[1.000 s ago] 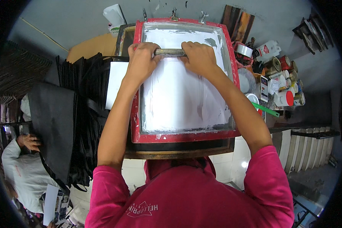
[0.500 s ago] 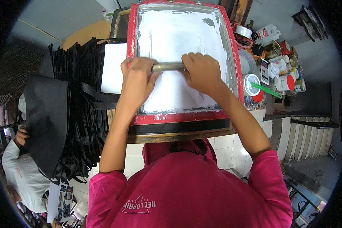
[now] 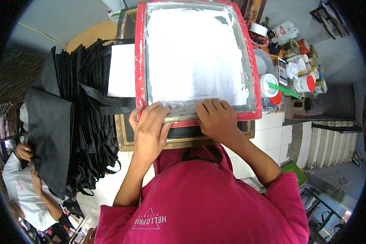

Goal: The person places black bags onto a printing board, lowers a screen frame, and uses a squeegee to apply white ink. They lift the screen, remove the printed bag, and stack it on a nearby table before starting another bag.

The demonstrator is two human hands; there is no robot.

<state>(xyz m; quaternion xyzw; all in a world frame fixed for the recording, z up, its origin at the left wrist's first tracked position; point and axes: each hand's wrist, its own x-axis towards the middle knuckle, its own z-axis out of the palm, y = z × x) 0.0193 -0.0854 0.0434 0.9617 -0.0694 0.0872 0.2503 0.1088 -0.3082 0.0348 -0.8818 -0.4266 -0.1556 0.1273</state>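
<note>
A red-framed printing screen [image 3: 139, 61] lies before me, its mesh coated with white ink [image 3: 191, 49]. Across its near end rests a squeegee [image 3: 182, 118] with a worn, ink-smeared handle. My left hand [image 3: 150, 126] is closed on the squeegee's left end, close to the frame's left rail, with the thumb hidden in part. At the other end my right hand [image 3: 217, 122] wraps its fingers over the handle. Beneath the screen, a wooden-edged board [image 3: 128, 138] with a black surface shows along the near side. The squeegee's blade is mostly hidden.
Black fabric bags [image 3: 89, 81] hang in a thick stack at left, beside a white sheet [image 3: 122, 71]. On the right stand several cans and jars [image 3: 290, 49], a white tub [image 3: 268, 86] with a green stick [image 3: 286, 91], and a phone [image 3: 282, 72]. Another person [image 3: 30, 187] is at far left.
Both hands have drawn the squeegee from mid-screen toward me to the near end. The screen's near edge sits slightly farther away, exposing more board. The other person's arm has come into view.
</note>
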